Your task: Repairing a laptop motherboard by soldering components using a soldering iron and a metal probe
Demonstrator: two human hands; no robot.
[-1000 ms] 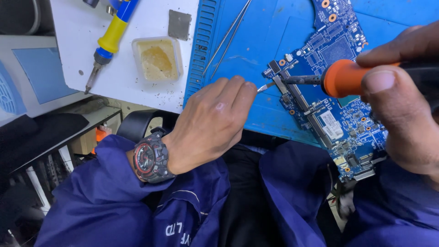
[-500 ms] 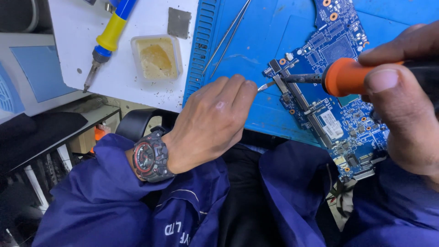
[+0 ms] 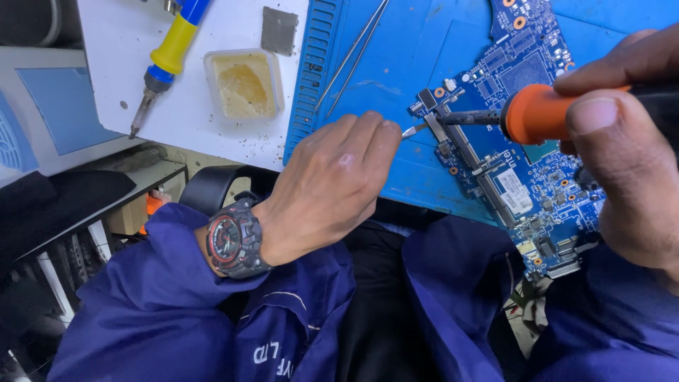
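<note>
A blue circuit board (image 3: 527,148) lies tilted on a blue work mat (image 3: 417,78). My right hand (image 3: 629,163) grips a soldering iron with an orange collar (image 3: 534,113), its metal tip reaching the board's left edge. My left hand (image 3: 329,187), a black and red watch (image 3: 233,240) on its wrist, pinches a small metal tool (image 3: 414,130) whose tip meets the same spot on the board. Most of that tool is hidden inside the fingers.
A white tray (image 3: 205,120) at the upper left carries a yellow and blue tool (image 3: 166,60), a small tub of yellowish flux (image 3: 244,83) and a grey square chip (image 3: 279,30). Thin tweezers (image 3: 350,56) lie on the mat. Dark shelves sit at the left.
Both hands hold nearly still. The iron tip and the small tool stay at the same point on the board.
</note>
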